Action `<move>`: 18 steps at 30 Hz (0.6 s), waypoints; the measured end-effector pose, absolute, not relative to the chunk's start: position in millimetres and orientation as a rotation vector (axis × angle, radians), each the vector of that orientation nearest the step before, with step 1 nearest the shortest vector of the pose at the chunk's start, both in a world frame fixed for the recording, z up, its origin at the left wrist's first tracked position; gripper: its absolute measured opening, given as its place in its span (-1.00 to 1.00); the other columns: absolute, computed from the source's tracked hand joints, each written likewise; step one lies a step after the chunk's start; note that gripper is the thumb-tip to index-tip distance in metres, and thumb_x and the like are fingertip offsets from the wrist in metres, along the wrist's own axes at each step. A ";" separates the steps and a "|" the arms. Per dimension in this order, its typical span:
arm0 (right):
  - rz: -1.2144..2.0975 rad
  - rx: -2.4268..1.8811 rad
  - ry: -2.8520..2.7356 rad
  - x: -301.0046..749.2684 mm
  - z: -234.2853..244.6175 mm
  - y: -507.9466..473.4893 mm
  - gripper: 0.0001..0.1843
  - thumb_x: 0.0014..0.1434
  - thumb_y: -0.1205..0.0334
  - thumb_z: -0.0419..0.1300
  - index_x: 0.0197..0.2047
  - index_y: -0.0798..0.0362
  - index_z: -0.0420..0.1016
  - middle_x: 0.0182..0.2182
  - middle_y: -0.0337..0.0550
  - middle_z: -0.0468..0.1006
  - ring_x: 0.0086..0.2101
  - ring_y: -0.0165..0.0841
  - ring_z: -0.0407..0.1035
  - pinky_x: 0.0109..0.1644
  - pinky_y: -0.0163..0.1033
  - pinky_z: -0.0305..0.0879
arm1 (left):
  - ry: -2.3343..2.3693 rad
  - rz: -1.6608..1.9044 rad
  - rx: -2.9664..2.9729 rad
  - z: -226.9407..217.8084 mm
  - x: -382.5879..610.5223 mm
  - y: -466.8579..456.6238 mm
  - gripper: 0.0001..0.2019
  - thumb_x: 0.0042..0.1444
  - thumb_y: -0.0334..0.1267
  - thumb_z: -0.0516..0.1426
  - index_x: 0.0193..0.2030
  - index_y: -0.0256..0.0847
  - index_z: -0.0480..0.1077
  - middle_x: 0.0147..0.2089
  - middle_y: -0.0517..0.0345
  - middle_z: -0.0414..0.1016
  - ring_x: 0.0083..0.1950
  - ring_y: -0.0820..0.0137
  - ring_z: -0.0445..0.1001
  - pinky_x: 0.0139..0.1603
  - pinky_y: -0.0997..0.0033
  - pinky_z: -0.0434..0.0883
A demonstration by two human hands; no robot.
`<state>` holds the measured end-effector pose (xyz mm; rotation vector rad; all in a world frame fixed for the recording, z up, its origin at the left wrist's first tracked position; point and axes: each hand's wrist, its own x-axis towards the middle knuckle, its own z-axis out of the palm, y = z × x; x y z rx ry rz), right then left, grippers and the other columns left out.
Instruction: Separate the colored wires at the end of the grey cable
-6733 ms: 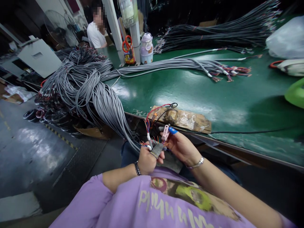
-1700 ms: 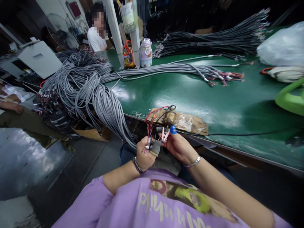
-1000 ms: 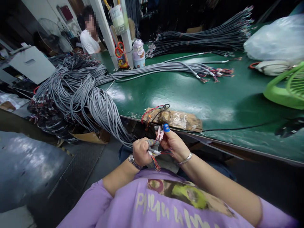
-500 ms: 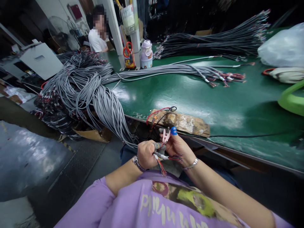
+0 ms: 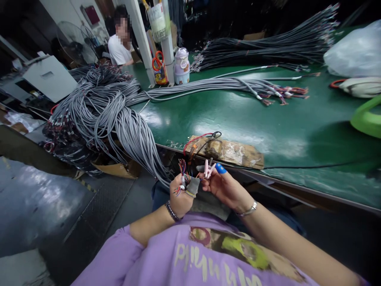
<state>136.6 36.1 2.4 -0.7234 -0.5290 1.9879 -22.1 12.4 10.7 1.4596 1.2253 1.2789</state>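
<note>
- Left hand [image 5: 181, 200] curled tight around grey cable ends [image 5: 182, 181]; these lie within its grip, with a grey piece [image 5: 193, 186] edged in yellow on the side facing the right hand [image 5: 230, 191].
- Coloured wires [image 5: 181, 164] fan out of the left hand: one cluster upward, another off its outer side, a few thin strands toward the right hand.
- Right hand pinching a pink clip [image 5: 208, 170] at its fingertips; clip sits just beside the cable ends, slightly above them. Blue cover [image 5: 220, 168] on the thumb. Cannot tell whether the clip touches a strand.
- Grey cable bundle [image 5: 139, 139] drapes off the green surface [image 5: 232, 113] and drops toward the left hand.
- Wooden board [image 5: 247, 155] along the surface's near edge, just beyond both hands, red lead [image 5: 195, 139] at one end.
</note>
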 end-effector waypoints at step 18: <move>1.733 -1.043 -0.896 132.2 3.2 20.5 -0.60 -0.22 -0.01 0.47 -0.47 0.09 0.47 -0.53 -0.28 0.39 -0.50 -0.47 0.15 -0.38 -0.30 0.11 | 1.060 1.008 1.556 3.0 -26.5 8.0 -0.64 0.07 -0.02 0.24 -0.51 -0.26 0.33 -0.57 0.22 0.35 -0.54 0.52 0.28 -0.48 0.50 0.25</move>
